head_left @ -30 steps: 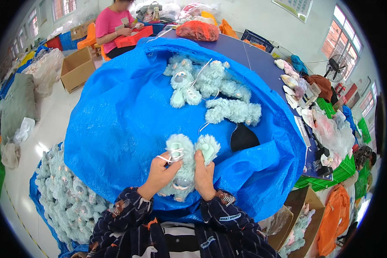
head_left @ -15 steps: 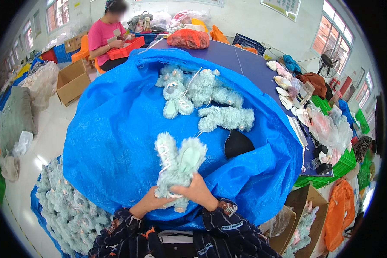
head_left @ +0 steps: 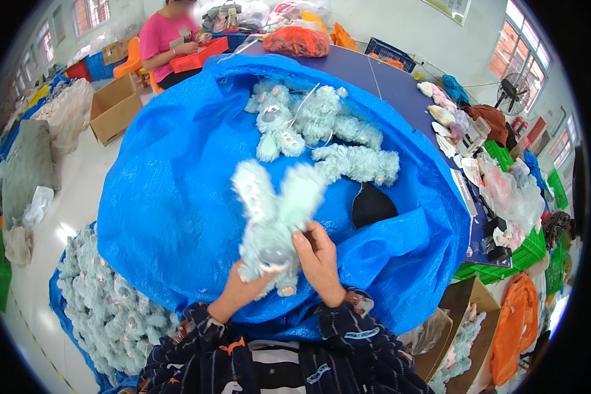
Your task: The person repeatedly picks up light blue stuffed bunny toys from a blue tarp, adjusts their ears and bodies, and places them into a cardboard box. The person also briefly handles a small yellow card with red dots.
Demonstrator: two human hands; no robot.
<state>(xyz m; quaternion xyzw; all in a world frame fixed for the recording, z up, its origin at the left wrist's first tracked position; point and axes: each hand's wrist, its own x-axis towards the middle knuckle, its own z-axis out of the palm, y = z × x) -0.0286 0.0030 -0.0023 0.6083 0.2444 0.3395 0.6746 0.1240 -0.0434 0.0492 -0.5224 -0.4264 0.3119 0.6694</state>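
Observation:
A fluffy mint-green plush rabbit [head_left: 269, 230] is between my hands over a blue plastic sheet [head_left: 171, 217], its two long ears pointing away from me. My left hand [head_left: 244, 287] grips its lower left side beside the grey snout. At its right side, my right hand [head_left: 320, 264] has its thumb and fingers closed near the base of the right ear, on the plush. Farther back on the sheet lie several similar plush toys: one with a grey snout [head_left: 276, 121], others beside it [head_left: 335, 118] and one on its side [head_left: 358, 164]. White cords run among them.
A black rounded piece [head_left: 373, 205] lies right on the sheet. Piled plush toys [head_left: 111, 302] fill a blue sack at lower left. An open carton [head_left: 115, 108] stands on the floor. Across the dark blue table [head_left: 400, 108], a person in pink [head_left: 161, 43] handles a red tray [head_left: 200, 56].
The plush rabbit has turned, so its snout now shows, and its ears have moved farther away from me. My right hand has shifted up and right, toward the ear base.

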